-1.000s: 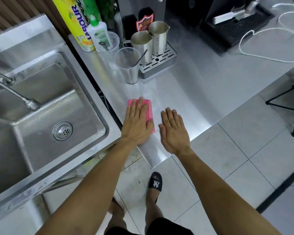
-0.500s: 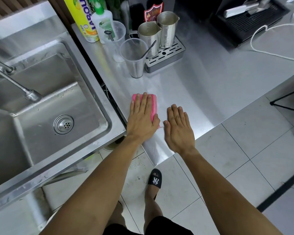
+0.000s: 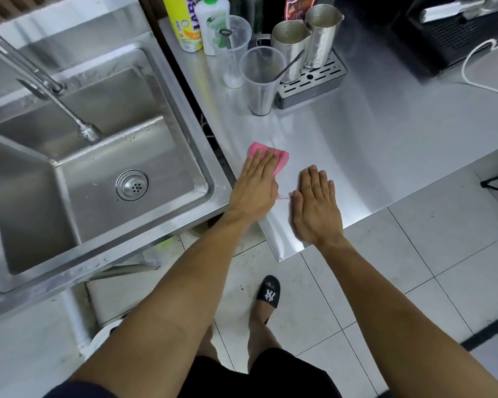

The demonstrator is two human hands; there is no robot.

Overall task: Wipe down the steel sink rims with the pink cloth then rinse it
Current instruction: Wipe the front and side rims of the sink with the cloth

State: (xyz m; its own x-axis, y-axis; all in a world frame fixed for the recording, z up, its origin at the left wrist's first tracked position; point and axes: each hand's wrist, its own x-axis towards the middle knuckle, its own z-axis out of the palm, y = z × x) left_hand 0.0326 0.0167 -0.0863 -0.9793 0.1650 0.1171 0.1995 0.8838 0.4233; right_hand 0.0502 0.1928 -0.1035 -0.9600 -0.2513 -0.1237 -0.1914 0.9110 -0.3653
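The pink cloth (image 3: 281, 158) lies on the steel counter (image 3: 385, 145), just right of the sink's right rim (image 3: 184, 110). My left hand (image 3: 256, 188) presses flat on the cloth, fingers covering most of it; only its far edge shows, slightly bunched. My right hand (image 3: 314, 205) rests palm down on the bare counter beside it, holding nothing. The steel sink basin (image 3: 98, 173) with its drain (image 3: 132, 185) sits to the left, under the faucet (image 3: 69, 110).
A clear plastic cup (image 3: 260, 81) with a spoon, two steel jugs (image 3: 305, 41) on a drip tray, a second plastic cup and soap bottles (image 3: 210, 21) crowd the counter's back. A black machine (image 3: 454, 33) and white cable lie at the far right. Tiled floor is below.
My left hand has slid the cloth a little left toward the sink rim, and the cloth's far edge has bunched. My right hand stays flat beside it.
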